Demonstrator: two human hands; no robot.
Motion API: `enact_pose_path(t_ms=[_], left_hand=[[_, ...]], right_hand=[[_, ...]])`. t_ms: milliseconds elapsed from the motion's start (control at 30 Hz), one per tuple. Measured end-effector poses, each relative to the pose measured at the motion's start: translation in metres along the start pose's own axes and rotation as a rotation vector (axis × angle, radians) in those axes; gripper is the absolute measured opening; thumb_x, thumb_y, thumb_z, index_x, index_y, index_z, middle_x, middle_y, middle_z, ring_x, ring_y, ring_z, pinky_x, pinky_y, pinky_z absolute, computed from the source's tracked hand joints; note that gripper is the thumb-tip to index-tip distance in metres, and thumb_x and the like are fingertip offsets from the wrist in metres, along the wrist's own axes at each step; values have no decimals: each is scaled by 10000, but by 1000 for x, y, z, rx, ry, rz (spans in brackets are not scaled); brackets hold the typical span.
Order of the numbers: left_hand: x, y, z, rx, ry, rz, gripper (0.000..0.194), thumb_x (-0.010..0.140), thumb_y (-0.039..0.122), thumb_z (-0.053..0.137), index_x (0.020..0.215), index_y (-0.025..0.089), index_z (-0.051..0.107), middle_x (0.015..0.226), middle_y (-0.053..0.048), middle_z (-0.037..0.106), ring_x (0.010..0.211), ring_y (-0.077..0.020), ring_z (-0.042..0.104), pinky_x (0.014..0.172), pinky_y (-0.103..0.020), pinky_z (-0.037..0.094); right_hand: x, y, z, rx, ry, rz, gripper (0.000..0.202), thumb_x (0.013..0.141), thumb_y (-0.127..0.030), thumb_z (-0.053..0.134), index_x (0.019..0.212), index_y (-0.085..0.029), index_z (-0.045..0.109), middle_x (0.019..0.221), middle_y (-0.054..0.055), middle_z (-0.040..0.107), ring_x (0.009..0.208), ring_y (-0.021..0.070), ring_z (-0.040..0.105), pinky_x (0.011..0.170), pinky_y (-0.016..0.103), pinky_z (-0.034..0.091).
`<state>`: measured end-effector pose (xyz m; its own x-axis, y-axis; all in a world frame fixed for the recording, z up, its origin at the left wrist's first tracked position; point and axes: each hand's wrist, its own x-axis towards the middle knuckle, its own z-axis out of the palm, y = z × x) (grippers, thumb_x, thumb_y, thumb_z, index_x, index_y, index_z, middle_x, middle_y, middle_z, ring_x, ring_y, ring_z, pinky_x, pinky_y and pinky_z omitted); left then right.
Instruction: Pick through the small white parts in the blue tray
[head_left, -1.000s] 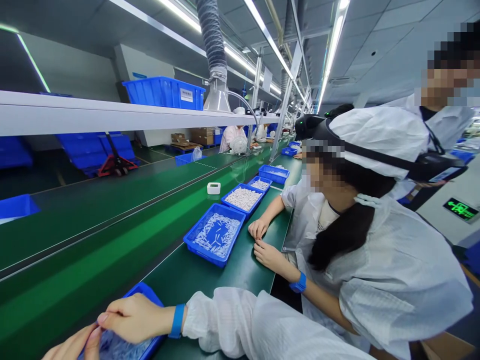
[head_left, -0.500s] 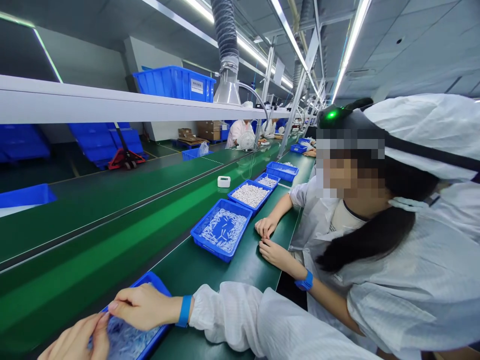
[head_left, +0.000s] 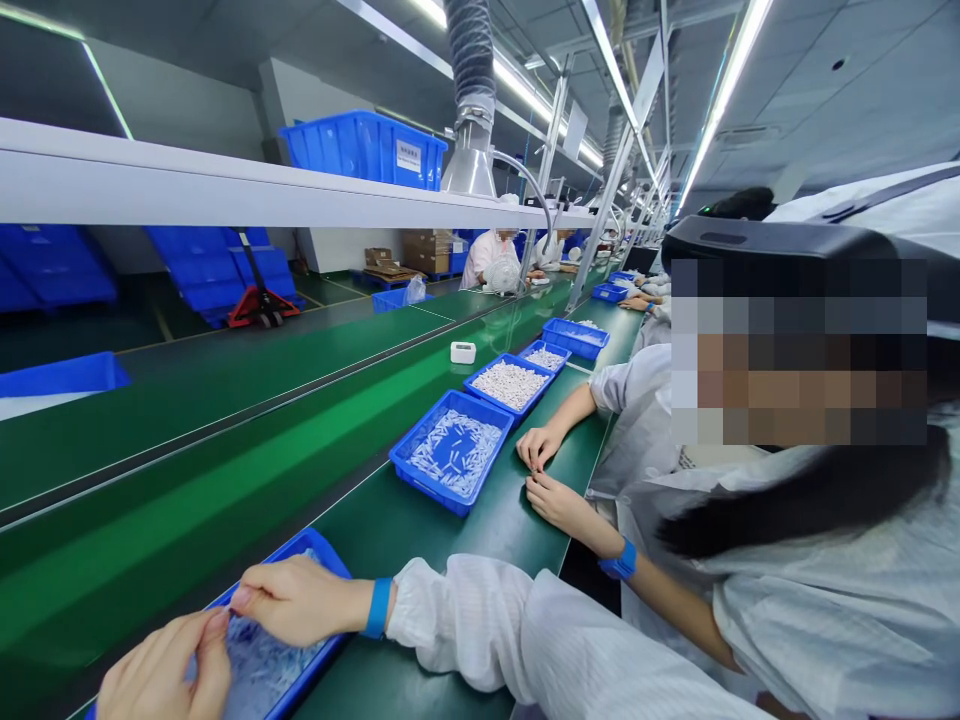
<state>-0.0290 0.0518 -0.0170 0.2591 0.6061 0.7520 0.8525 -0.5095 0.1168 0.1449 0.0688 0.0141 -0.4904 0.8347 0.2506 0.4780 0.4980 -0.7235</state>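
Note:
At the lower left, my left hand (head_left: 169,668) and my right hand (head_left: 300,602) meet fingertip to fingertip over a blue tray (head_left: 319,548). Thumb and fingers of each hand are pinched together. Whatever lies between the fingertips is too small to name. Small translucent pieces (head_left: 262,665) fill the tray below, partly hidden by my hands. A blue band is round my right wrist, below a white sleeve.
Further along the green bench stand a blue tray of clear pieces (head_left: 397,462), a tray of small white parts (head_left: 472,385) and more trays. At the right sits a co-worker (head_left: 787,600), hands over the bench. A shelf (head_left: 187,185) crosses above.
The view has shifted slightly, so the bench and trays appear a little further right and higher. The co-worker's head has turned toward the camera. My hands remain together over the tray.

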Motion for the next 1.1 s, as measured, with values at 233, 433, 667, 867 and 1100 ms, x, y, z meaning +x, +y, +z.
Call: enact_pose_path(t_ms=[233,433,667,867,1100], left_hand=[[-5,-2,-1,94,37,19,183,829,294,441,813,182,584,781,-62,669,767,-236,601,763,-365,416],[-4,2,-2,79,11,-26,175,823,281,427,813,189,575,794,-68,669,793,-247,603,787,-383,421],[5,5,-4,25,-27,92,160,802,241,403,759,200,552,726,-41,644,727,-221,591,785,-375,418],[10,1,-1,3,-70,229,158,796,182,391,766,202,544,713,-18,637,687,-185,585,772,-351,406],[11,0,2,25,-136,158,187,829,211,383,758,201,555,721,-14,643,672,-176,589,762,-351,386]], right_hand=[[-2,-4,-4,24,-1,-83,168,941,-327,377,838,-209,439,750,-25,505,687,104,486,594,182,364],[1,-2,-2,-18,22,-143,142,944,-306,380,867,-210,450,794,-13,537,742,112,509,643,183,385],[4,3,-2,-119,-24,-194,161,889,-203,403,729,-202,406,718,-17,518,717,117,492,641,191,373],[5,5,-7,-115,-96,-159,144,833,-168,414,696,-202,383,679,-31,496,653,109,458,561,192,321],[7,6,-1,-44,-38,-57,144,850,-186,417,707,-200,418,649,-36,472,604,103,425,528,199,291]])
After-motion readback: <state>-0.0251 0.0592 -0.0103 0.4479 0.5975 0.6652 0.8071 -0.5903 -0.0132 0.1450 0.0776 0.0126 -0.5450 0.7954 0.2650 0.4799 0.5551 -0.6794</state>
